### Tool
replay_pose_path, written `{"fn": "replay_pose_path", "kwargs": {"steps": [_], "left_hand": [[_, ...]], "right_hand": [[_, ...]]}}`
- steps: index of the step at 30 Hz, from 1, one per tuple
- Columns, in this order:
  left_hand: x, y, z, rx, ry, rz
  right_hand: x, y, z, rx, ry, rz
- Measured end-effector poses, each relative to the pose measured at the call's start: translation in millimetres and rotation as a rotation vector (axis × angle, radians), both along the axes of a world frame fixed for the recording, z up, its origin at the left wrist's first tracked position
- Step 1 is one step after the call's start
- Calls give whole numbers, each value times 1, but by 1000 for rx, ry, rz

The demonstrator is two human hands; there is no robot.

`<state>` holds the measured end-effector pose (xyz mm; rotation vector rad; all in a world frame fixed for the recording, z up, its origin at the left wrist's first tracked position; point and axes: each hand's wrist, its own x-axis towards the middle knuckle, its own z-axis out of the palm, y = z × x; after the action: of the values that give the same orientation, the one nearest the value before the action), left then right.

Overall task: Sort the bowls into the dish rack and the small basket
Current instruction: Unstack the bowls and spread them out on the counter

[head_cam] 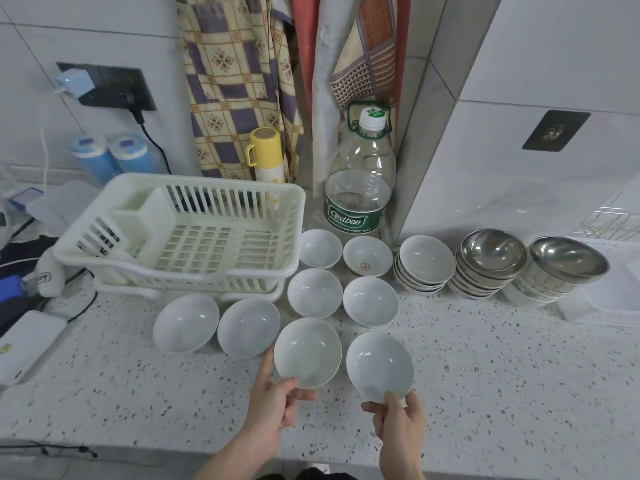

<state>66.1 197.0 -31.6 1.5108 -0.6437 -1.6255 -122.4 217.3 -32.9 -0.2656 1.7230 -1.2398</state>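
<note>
Left grip: the left hand (pixel 273 407) pinches the near rim of a white bowl (pixel 307 351), thumb on the lip, fingers curled under.
Right grip: the right hand (pixel 398 422) pinches the near rim of a second white bowl (pixel 380 367), which is tilted up toward the camera.
Where the bowls are: both held bowls sit at the front of a cluster of loose white bowls on the speckled desk (pixel 485 393); the stack of white bowls (pixel 424 265) and two steel bowl stacks (pixel 491 261) stand further right.
Dish rack: the white dish rack (pixel 194 233) looks empty, back left, just beside the cluster.
Small basket: only a wire frame shows at the far right edge; I cannot tell whether that is the basket.
Handling: glazed ceramic by the look of it, so stiff, slick and chippable. A rim pinch probably suits one light bowl; set it down gently.
In the way: the other loose bowls lie between the hands and the rack, and the big water bottle (pixel 360 188) stands just behind. Lift clear over them, I'd say.
</note>
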Motion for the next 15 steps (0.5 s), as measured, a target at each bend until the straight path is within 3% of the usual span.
{"fn": "replay_pose_path", "kwargs": {"steps": [15], "left_hand": [[-10, 3, -16, 32, 6, -3]], "right_hand": [[-11, -7, -9, 15, 24, 110]]}}
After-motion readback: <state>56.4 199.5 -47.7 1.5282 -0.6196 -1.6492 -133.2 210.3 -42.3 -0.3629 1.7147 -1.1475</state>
